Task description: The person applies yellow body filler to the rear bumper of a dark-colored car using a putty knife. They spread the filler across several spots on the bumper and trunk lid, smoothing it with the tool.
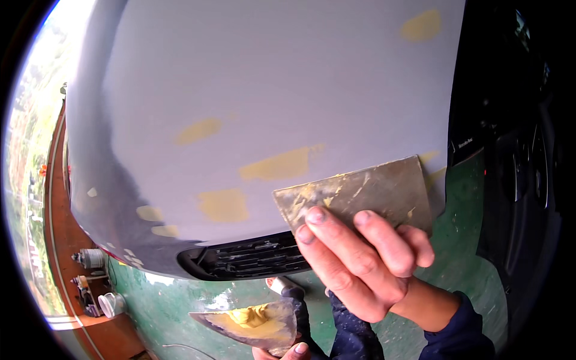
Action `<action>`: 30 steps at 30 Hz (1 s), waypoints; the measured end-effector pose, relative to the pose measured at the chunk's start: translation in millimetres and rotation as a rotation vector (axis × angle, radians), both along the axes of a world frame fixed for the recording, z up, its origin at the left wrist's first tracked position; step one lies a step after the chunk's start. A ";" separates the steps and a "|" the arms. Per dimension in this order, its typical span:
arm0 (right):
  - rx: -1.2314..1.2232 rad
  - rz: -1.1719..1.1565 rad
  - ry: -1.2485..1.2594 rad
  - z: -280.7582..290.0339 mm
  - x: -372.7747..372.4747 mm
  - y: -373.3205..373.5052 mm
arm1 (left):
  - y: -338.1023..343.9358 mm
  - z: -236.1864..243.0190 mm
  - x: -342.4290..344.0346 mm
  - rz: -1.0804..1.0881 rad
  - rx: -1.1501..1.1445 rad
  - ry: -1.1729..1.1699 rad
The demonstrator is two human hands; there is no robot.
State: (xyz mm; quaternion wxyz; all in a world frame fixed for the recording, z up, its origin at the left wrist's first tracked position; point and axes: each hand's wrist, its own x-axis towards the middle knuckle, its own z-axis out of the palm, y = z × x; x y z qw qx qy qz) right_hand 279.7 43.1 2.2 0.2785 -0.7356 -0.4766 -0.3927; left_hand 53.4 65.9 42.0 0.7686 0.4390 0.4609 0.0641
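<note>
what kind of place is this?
Likely a car body repair shop. A grey primed car panel carries yellow filler patches, the right hand presses a metal spreader to it, and the floor is painted green.

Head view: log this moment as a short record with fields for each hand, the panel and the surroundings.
right hand: presses a flat metal scraper against the grey car panel
left hand: only fingertips show at the lower edge, holding a second scraper loaded with yellow filler
panel: grey, with several yellow filler patches; a black vent grille in its lower edge
floor: green
beside: a black car on the right; small parts on a reddish ledge on the left
</note>
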 end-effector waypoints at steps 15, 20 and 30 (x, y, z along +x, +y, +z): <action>-0.030 0.016 0.196 -21.2 -71.7 -82.2 | -13.2 -48.6 -50.9 0.010 -0.112 0.064; -0.065 -0.007 -0.121 -65.6 -40.0 -79.0 | -15.4 -51.0 -46.5 -0.006 -0.051 -0.003; 0.047 -0.022 -0.221 -76.5 -27.2 -56.5 | -15.7 -61.1 -54.4 -0.036 -0.044 0.019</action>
